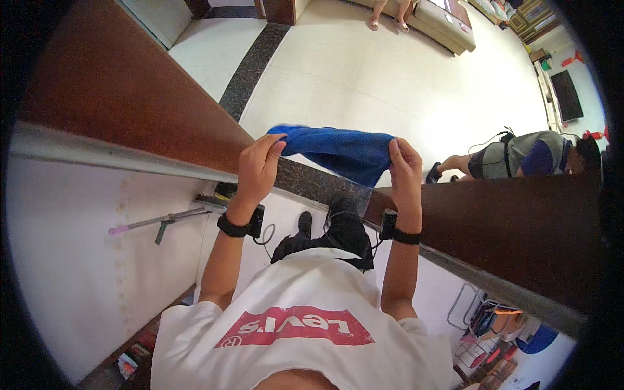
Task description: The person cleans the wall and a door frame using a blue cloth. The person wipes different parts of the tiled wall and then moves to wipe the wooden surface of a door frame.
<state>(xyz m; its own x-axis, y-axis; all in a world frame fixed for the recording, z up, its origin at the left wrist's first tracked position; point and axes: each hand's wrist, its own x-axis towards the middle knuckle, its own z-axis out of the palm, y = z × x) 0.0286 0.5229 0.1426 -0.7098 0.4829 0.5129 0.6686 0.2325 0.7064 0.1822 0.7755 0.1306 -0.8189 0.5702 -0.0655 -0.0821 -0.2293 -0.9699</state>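
Note:
A blue cloth (341, 146) is stretched between my two hands in front of me, its lower right part hanging in a point. My left hand (259, 161) pinches the cloth's left end between thumb and fingers. At the opposite end, my right hand (404, 163) grips the right corner. Each wrist wears a black strap with a small device and a cable. Behind the cloth is a dark stone door threshold (307, 181).
Brown wooden door frame panels (190, 112) flank me on both sides. On the left, a mop or squeegee pole (161, 220) leans by the wall. Past the doorway another person (526, 153) is at the right. A sofa (438, 24) and a seated person's legs (390, 14) are farther off.

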